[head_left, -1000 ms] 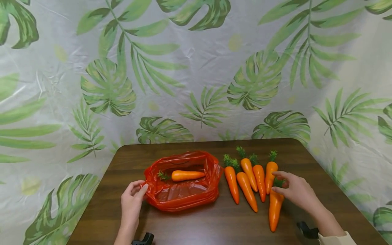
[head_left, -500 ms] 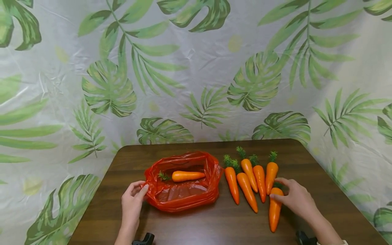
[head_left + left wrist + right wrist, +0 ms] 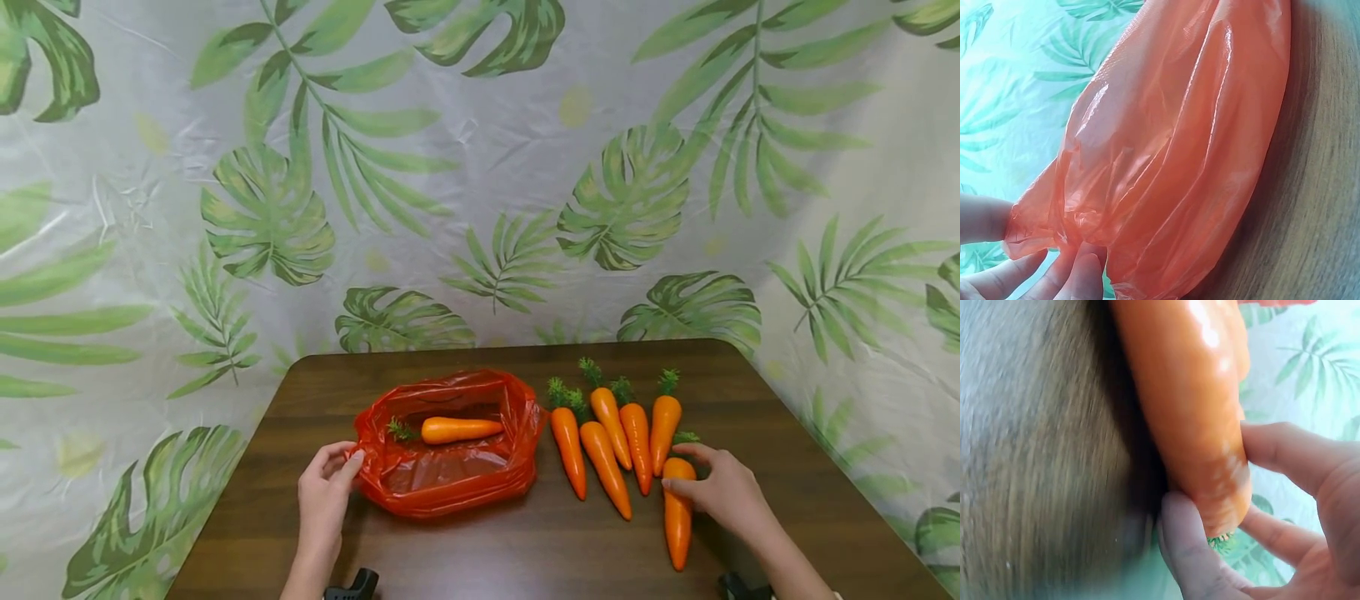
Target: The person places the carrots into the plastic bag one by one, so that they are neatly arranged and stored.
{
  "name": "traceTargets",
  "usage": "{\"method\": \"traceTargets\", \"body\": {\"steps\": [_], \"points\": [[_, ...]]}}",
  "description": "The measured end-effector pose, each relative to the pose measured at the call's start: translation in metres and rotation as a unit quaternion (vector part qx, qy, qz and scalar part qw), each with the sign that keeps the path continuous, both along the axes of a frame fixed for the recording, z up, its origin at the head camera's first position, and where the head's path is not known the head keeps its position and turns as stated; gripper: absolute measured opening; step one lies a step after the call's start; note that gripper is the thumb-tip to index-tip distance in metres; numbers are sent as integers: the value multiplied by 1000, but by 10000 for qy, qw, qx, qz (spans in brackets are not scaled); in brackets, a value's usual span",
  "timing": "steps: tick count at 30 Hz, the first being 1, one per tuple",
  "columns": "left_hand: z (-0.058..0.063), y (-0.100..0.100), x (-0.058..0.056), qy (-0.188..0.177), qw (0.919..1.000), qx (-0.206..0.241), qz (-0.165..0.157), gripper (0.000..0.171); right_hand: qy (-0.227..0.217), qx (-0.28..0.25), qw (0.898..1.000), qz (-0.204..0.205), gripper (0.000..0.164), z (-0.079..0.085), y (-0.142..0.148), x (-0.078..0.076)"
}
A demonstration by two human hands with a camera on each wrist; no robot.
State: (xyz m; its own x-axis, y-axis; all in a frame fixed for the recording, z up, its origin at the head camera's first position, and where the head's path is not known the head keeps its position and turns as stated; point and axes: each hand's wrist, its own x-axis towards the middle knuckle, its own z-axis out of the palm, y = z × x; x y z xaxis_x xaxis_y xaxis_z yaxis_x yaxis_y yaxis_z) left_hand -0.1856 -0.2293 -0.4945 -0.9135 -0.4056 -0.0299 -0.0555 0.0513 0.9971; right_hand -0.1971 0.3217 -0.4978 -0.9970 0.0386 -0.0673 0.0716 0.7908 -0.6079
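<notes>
A red plastic bag [image 3: 450,498] lies on its base with its mouth wide apart, and one carrot [image 3: 459,430] with a green top rests inside. My left hand [image 3: 326,483] pinches the bag's left rim; the left wrist view shows thumb and fingers on the bunched film of the bag [image 3: 1166,156]. At the right, my right hand [image 3: 720,487] grips the thick end of the nearest carrot [image 3: 678,529]. In the right wrist view, thumb and fingers lie on both sides of this carrot [image 3: 1191,412], just by its green tuft.
Several more carrots lie between the bag and my right hand, tops pointing away, among them a left one [image 3: 567,450] close to the bag and a right one [image 3: 664,429]. The dark wooden table [image 3: 465,558] ends at a leaf-printed curtain [image 3: 510,167].
My right hand has come down from above the nearest carrot's green top and taken hold of its thick end. That carrot has shifted slightly right. The left hand and bag look unchanged.
</notes>
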Motion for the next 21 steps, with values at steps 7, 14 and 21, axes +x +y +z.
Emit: {"method": "traceTargets", "body": {"steps": [7, 14, 21], "points": [[-3, 1, 0, 19, 10000, 50, 46, 29, -109, -667, 9974, -241, 67, -3, 1, 4], [-3, 1, 1, 82, 9999, 65, 71, 28, -32, -1177, 9923, -374, 64, -1, 0, 8], [-2, 1, 0, 80, 9999, 72, 20, 28, 92, -1845, 9820, -385, 66, 1, 3, 10]]}}
